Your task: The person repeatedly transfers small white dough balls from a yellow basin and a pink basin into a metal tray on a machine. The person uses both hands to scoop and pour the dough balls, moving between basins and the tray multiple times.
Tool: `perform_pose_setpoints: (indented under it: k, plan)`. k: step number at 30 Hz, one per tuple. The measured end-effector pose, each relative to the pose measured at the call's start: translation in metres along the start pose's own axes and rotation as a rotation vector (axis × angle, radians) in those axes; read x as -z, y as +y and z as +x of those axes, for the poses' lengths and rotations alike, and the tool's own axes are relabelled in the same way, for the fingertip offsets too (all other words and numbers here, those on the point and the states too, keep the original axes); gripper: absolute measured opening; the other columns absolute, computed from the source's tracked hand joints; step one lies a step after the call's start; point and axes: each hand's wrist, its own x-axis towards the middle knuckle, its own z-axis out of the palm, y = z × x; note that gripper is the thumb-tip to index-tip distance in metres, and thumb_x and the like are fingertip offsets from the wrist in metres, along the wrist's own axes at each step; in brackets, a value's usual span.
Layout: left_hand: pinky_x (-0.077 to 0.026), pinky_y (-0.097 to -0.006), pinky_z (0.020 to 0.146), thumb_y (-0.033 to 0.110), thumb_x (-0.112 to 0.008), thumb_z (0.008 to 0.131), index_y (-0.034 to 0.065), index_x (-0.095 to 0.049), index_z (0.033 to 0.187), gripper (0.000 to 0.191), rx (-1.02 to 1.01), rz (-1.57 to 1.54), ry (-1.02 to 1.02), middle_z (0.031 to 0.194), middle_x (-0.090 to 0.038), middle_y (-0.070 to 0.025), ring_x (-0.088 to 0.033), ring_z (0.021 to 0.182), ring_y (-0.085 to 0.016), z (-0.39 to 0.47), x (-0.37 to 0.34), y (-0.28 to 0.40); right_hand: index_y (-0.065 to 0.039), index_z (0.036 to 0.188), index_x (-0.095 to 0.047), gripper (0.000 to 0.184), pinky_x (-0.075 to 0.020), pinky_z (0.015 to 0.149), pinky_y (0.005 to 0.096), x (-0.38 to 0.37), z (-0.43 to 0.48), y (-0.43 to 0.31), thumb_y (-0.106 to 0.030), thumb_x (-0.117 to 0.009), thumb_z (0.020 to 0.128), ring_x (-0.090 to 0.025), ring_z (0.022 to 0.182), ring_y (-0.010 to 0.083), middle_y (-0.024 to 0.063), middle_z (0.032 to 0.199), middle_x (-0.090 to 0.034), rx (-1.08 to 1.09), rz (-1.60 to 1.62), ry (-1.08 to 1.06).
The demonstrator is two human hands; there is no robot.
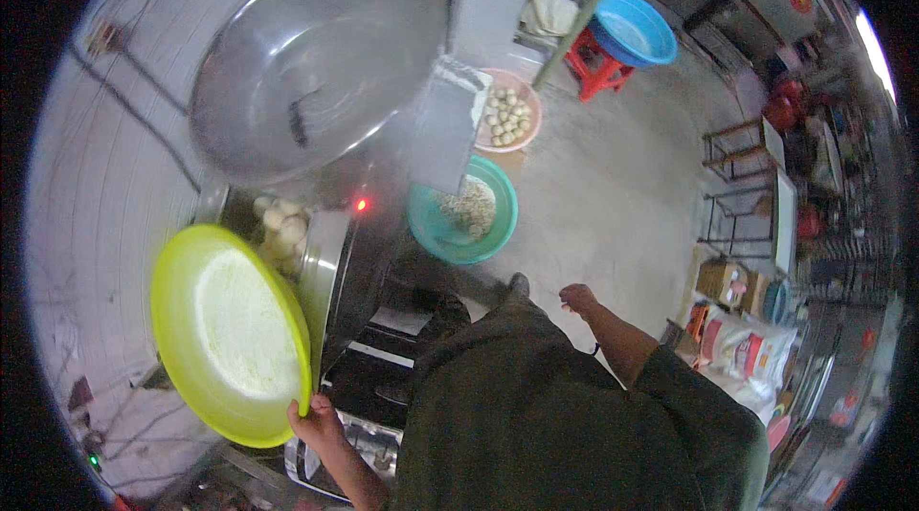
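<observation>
My left hand (319, 419) grips the near rim of a yellow-green plastic basin (291, 303) that looks tilted. A bright white layer covers its bottom; whether it is powder or glare is unclear. Behind the basin, pale round balls (286, 224) sit in a container next to a metal machine. A large stainless steel bowl (323, 66) rests above that machine. My right hand (578, 297) hangs at my right side over the floor, its fingers curled and nothing visible in it. On the floor ahead stands a teal basin (506, 213) with pale crumbly pieces.
Past the teal basin, a pink basket (535, 113) holds several pale balls. A blue basin (635, 23) stands on a red stool (596, 69), beside a slanting pole (585, 16). Benches (782, 220) and white printed sacks (750, 353) line the right. A red light (361, 204) glows on the machine.
</observation>
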Motion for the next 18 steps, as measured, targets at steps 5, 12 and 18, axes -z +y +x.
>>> perform_pose_setpoints:
  k: [5, 12, 18]
  plan:
    - [-0.049, -0.0298, 0.063, 0.013, -0.061, 0.089, -0.0097, -0.052, 0.123, 0.041, -0.045, -0.027, -0.058, 0.107, -0.065, -0.0215, -0.055, 0.072, -0.020, -0.027, -0.058, -0.040, -0.007, 0.091, -0.062, 0.021, -0.0547, 0.069, 0.0392, 0.010, -0.038, 0.027, -0.013, -0.075, 0.076, -0.067, 0.083, 0.0253, 0.0078, 0.086, -0.065, 0.062, 0.077, 0.057]
    - [-0.048, -0.0277, 0.066, 0.014, -0.058, 0.092, -0.0078, -0.032, 0.148, 0.066, 0.063, 0.004, -0.412, 0.143, -0.048, -0.0270, -0.053, 0.077, -0.019, -0.085, -0.108, -0.093, -0.004, 0.104, -0.067, 0.016, -0.0520, 0.053, 0.0312, 0.045, -0.136, 0.123, -0.006, -0.061, 0.089, -0.067, 0.067, 0.0178, 0.0066, 0.087, -0.067, -0.599, 0.657, 0.095]
    - [-0.055, -0.0396, 0.088, 0.008, -0.052, 0.093, -0.0136, -0.026, 0.147, 0.064, -0.136, 0.031, -0.283, 0.149, -0.042, -0.0300, -0.063, 0.105, -0.031, -0.101, -0.080, -0.143, -0.005, 0.102, -0.067, 0.016, -0.0503, 0.048, 0.0336, 0.054, -0.291, 0.306, -0.017, -0.062, 0.093, -0.066, 0.064, 0.0183, 0.0083, 0.086, -0.070, -0.549, 0.194, 0.018]
